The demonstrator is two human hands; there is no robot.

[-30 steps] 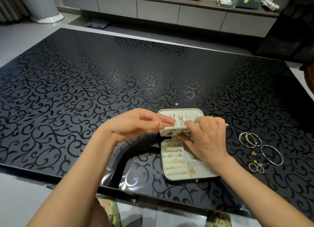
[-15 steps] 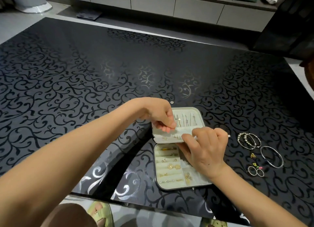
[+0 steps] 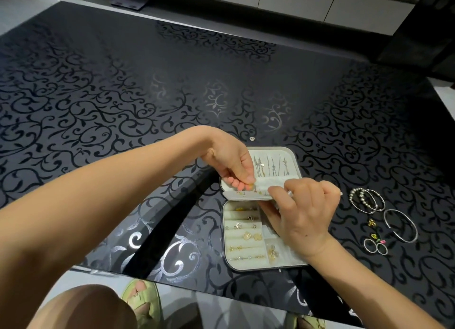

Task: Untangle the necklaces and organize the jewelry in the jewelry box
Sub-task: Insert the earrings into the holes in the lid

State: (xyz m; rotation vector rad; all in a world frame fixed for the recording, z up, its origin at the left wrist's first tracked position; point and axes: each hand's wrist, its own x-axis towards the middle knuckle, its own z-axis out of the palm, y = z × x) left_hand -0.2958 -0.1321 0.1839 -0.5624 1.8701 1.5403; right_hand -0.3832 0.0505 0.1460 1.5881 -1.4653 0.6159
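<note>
The left hand [image 3: 231,166] has swung from the left of the lid [image 3: 290,156] to over its left side, wrist now bent and fingertips pointing down at the left end of the pocket band [image 3: 270,181], the small gold piece [image 3: 250,186] pinched there; the lid has dropped back to lie flatter; the right hand [image 3: 302,210] has shifted right along the band, pinching its edge.

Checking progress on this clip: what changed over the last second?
The left hand swung in over the lid and now pinches the pocket flap with curled fingers. The right hand kept its hold on the flap's right end. The jewelry box, bracelets and rings stayed put.
</note>
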